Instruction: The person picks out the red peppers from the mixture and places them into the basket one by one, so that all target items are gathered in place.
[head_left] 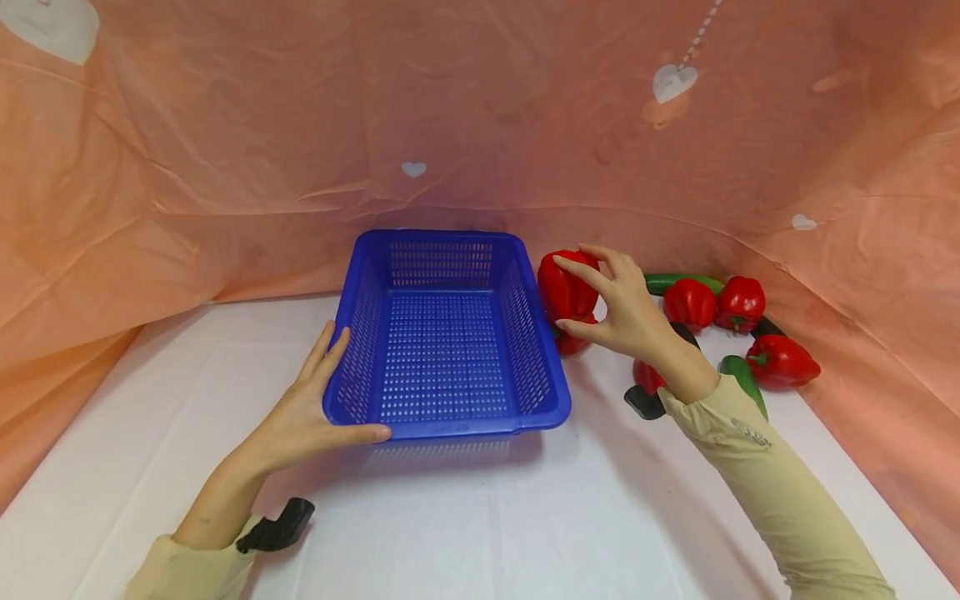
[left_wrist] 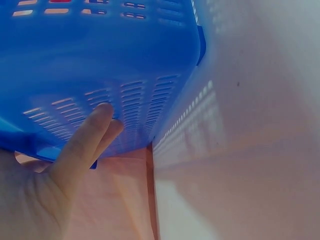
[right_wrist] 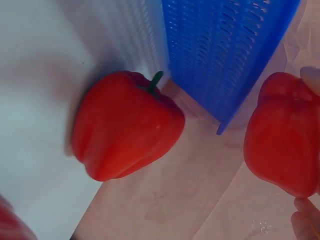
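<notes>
A blue perforated plastic basket (head_left: 450, 429) stands on the white cloth. My left hand (head_left: 311, 408) spans its near left corner, thumb along the front rim and straight fingers (left_wrist: 82, 145) against the outer side wall. Beside the basket's right wall, my right hand (head_left: 626, 308) holds a red bell pepper (head_left: 562, 287) between thumb and fingers. That held pepper (right_wrist: 285, 137) hangs clear of the cloth in the right wrist view. Below it, a second red bell pepper (right_wrist: 127, 127) with a green stem lies on the cloth near the basket; the head view shows it partly hidden.
On the right lie several more red bell peppers (head_left: 780, 362), a green cucumber-like vegetable (head_left: 742, 383), another long green one (head_left: 678, 283) and something dark (head_left: 765, 327). An orange-pink curtain with white hearts (head_left: 412, 169) hangs behind and at the sides.
</notes>
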